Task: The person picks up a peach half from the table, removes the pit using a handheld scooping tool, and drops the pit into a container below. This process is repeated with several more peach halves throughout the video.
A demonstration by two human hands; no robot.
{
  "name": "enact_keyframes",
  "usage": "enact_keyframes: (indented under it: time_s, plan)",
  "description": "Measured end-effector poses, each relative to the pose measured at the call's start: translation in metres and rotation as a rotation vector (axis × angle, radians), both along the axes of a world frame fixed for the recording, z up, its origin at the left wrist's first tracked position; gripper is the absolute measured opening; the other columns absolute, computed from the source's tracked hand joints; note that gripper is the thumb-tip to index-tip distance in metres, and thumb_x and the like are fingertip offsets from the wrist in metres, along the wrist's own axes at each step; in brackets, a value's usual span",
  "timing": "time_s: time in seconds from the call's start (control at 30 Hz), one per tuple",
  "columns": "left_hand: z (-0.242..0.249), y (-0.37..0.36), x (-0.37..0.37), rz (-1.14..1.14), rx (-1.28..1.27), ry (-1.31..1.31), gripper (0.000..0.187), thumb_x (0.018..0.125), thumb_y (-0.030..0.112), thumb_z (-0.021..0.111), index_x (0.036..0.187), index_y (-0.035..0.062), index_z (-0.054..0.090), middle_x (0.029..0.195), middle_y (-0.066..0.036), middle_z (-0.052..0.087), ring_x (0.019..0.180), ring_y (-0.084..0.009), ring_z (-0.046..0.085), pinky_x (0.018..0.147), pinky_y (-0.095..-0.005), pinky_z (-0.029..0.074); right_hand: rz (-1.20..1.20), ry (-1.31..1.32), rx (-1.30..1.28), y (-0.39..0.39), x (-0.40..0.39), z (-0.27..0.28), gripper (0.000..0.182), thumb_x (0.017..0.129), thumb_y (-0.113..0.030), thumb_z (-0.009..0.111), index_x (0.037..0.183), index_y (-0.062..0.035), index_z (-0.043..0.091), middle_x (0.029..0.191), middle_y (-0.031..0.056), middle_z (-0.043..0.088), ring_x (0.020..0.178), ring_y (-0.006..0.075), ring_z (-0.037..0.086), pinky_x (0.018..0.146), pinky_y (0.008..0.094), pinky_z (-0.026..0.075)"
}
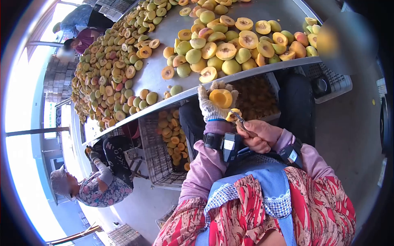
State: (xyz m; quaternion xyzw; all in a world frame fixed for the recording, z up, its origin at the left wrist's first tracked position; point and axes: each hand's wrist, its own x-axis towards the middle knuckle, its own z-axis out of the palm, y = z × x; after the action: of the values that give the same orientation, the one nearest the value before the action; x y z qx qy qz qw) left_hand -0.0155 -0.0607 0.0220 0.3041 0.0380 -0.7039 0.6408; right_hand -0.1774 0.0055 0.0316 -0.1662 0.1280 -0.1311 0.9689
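My left hand (208,107), in a pale knit glove, cups a peach half (221,98) with its smooth yellow hollow facing up. No pit shows in that hollow. Just below it, my bare right hand (262,136) grips the handle of a metal pitting spoon (239,119). A lump of yellow flesh (234,115), perhaps around a pit, sits at the tool's tip, close to the glove's wrist. Both hands are over my lap, in front of the table edge. Beyond them, a pile of cut peach halves (225,51) lies on the metal table (160,61).
A larger heap of peaches (111,69) covers the table's left side. Below the edge stand a crate (154,147) of peach halves and a crate (273,88) of small brownish pieces. A seated co-worker (102,184) is at left; other people are farther back.
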Motion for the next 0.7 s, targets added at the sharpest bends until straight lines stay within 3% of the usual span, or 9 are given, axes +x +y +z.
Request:
enact_keyframes:
  time_s: [0.07, 0.13, 0.17, 0.2, 0.27, 0.37, 0.47, 0.63, 0.7]
  plan:
    - [0.020, 0.000, 0.023, 0.182, 0.028, -0.238, 0.044, 0.085, 0.047, 0.052, 0.084, 0.0039, 0.057, 0.079, -0.010, 0.061, 0.071, -0.0272, 0.059, 0.062, -0.0441, 0.050, -0.129, -0.023, 0.069, -0.004, -0.003, -0.010, 0.038, 0.091, -0.049, 0.043, 0.083, -0.0124, 0.040, 0.051, -0.0052, 0.032, 0.034, 0.0032, 0.028, 0.030, 0.0185, 0.025]
    - [0.028, 0.005, 0.073, 0.364, -0.050, -0.539, 0.037, 0.088, 0.037, 0.055, 0.089, 0.0002, 0.059, 0.080, -0.010, 0.061, 0.067, -0.0222, 0.059, 0.059, -0.0343, 0.051, -0.351, 0.331, 0.053, -0.018, -0.004, -0.027, 0.035, 0.093, -0.046, 0.042, 0.083, -0.0123, 0.039, 0.052, -0.0049, 0.032, 0.036, 0.0038, 0.029, 0.032, 0.0188, 0.029]
    - [0.026, 0.009, 0.103, 0.510, 0.017, -0.859, 0.034, 0.088, 0.032, 0.056, 0.095, -0.0010, 0.060, 0.081, -0.010, 0.062, 0.068, -0.0196, 0.060, 0.057, -0.0296, 0.050, -0.380, 0.683, -0.197, -0.021, 0.001, -0.051, 0.035, 0.093, -0.043, 0.041, 0.089, -0.0086, 0.042, 0.055, -0.0016, 0.040, 0.037, 0.0068, 0.037, 0.033, 0.0210, 0.032]
    - [0.027, 0.009, 0.130, 0.505, 0.032, -1.112, 0.032, 0.088, 0.029, 0.056, 0.101, -0.0008, 0.060, 0.081, -0.009, 0.063, 0.067, -0.0177, 0.060, 0.056, -0.0258, 0.050, -0.170, 1.172, -0.850, -0.026, 0.002, -0.072, 0.034, 0.093, -0.036, 0.042, 0.103, -0.0034, 0.045, 0.067, 0.0105, 0.056, 0.051, 0.0212, 0.056, 0.043, 0.0344, 0.044]
    - [0.026, 0.011, 0.176, 0.175, 0.444, -2.425, 0.040, 0.083, 0.026, 0.062, 0.115, 0.0021, 0.056, 0.103, -0.019, 0.061, 0.093, -0.0306, 0.060, 0.081, -0.0352, 0.048, -0.158, 1.232, -0.938, -0.016, 0.011, -0.113, 0.033, 0.092, -0.031, 0.042, 0.107, -0.0027, 0.044, 0.075, 0.0158, 0.056, 0.062, 0.0271, 0.056, 0.052, 0.0385, 0.044]
    - [0.031, -0.023, 0.201, -0.036, 0.324, -2.349, 0.048, 0.082, 0.030, 0.060, 0.120, 0.0013, 0.052, 0.116, -0.024, 0.053, 0.106, -0.0365, 0.052, 0.092, -0.0391, 0.040, -0.117, 1.436, -1.251, -0.009, 0.019, -0.147, 0.038, 0.087, -0.019, 0.044, 0.119, -0.0007, 0.041, 0.097, 0.0317, 0.057, 0.095, 0.0448, 0.054, 0.080, 0.0508, 0.042]
    - [0.027, -0.083, 0.192, -0.234, 0.377, -2.369, 0.057, 0.084, 0.040, 0.054, 0.123, -0.0007, 0.047, 0.122, -0.024, 0.050, 0.115, -0.0364, 0.046, 0.098, -0.0394, 0.035, 0.029, 1.382, -1.049, -0.012, 0.017, -0.128, 0.035, 0.087, -0.022, 0.045, 0.115, -0.0006, 0.043, 0.097, 0.0314, 0.057, 0.092, 0.0456, 0.054, 0.078, 0.0489, 0.043]
    - [-0.006, -0.141, 0.175, -0.437, 0.059, -2.316, 0.050, 0.083, 0.037, 0.057, 0.118, 0.0027, 0.051, 0.112, -0.026, 0.056, 0.107, -0.0369, 0.053, 0.091, -0.0408, 0.042, -0.196, 1.362, -1.148, -0.021, 0.017, -0.114, 0.031, 0.088, -0.023, 0.044, 0.111, -0.0013, 0.046, 0.094, 0.0297, 0.059, 0.089, 0.0448, 0.056, 0.077, 0.0486, 0.044]
    - [-0.005, -0.144, 0.171, -0.395, 0.189, -2.179, 0.044, 0.078, 0.026, 0.063, 0.113, 0.0018, 0.053, 0.096, -0.019, 0.064, 0.088, -0.0306, 0.062, 0.077, -0.0360, 0.049, -0.137, 1.270, -0.629, -0.029, 0.013, -0.093, 0.033, 0.087, -0.020, 0.046, 0.114, -0.0010, 0.046, 0.091, 0.0293, 0.059, 0.087, 0.0429, 0.058, 0.076, 0.0471, 0.046]
